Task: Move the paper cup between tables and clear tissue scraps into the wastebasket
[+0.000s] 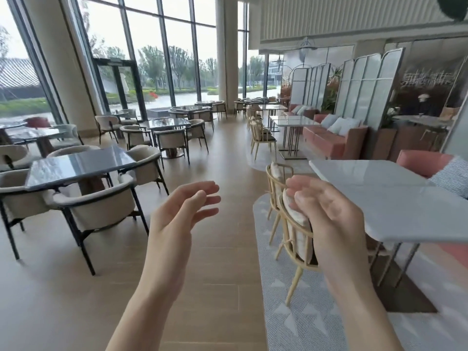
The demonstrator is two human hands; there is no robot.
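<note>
I see no paper cup, tissue scraps or wastebasket. My left hand (186,211) is raised over the wooden aisle floor, palm facing right, fingers relaxed and loosely bent, holding nothing. My right hand (326,209) is raised opposite it, palm facing left, fingers loosely curled and empty, in front of a wooden chair. A white marble table (395,198) lies just right of my right hand. A dark glossy square table (78,165) stands to the left of my left hand.
A light wooden chair (291,224) with a cushion stands at the white table on a grey patterned rug (304,325). Beige armchairs (98,209) surround the dark table. More tables, chairs and pink sofas (331,140) line both sides of the aisle.
</note>
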